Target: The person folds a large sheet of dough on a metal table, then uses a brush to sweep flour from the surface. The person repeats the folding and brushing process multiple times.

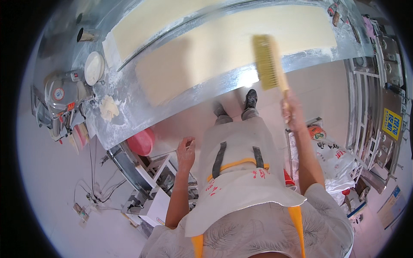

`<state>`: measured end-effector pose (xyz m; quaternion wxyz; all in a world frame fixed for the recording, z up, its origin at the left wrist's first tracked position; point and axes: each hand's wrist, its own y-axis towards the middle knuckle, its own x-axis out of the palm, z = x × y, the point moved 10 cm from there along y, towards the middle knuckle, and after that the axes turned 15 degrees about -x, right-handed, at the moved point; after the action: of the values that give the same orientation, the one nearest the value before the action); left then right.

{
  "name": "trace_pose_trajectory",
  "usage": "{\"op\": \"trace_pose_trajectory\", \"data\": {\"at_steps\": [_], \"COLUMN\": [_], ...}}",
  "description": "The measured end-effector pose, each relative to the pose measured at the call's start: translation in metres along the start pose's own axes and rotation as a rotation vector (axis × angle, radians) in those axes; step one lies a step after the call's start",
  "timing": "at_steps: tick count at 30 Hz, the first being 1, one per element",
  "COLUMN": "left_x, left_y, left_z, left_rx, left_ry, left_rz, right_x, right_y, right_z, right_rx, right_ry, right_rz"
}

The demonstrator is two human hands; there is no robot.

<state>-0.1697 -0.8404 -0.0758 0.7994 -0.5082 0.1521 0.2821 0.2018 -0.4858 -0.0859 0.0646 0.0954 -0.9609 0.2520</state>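
Observation:
My right hand is closed round the wooden handle of a bench brush. Its yellowish bristles are slightly blurred and hang over the near edge of the metal worktable. Beneath and beyond the brush lies a long, pale, flat dough sheet, with a second dough sheet farther back. Low beside my apron, away from the table, my left hand hangs with fingers loosely bent, a gap between them and nothing visible in them.
White flour dusts the table. At its left stand a white bowl, a metal cup, a crumpled pale piece and a grey machine. A red basin sits below. White bags and a rack stand right.

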Motion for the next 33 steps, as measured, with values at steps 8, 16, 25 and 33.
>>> {"op": "trace_pose_trajectory", "data": {"at_steps": [8,16,25,33], "left_x": [0.043,0.054,0.061,0.064], "left_y": [-0.02,-0.054,-0.056,-0.06], "left_z": [0.078,0.1,0.06,0.076], "left_rx": [0.069,0.042,-0.039,-0.041], "left_ry": [0.055,0.069,-0.047,-0.081], "left_rz": [-0.02,0.064,0.143,0.122], "right_x": [0.003,0.225,-0.012,0.06], "right_y": [0.063,0.016,0.118,0.106], "right_z": [-0.105,-0.017,-0.099,-0.114], "right_rx": [-0.635,-0.549,-0.193,-0.782], "right_ry": [-1.055,-0.665,-0.134,-1.115], "right_rz": [0.193,-0.555,-0.013,0.063]}}
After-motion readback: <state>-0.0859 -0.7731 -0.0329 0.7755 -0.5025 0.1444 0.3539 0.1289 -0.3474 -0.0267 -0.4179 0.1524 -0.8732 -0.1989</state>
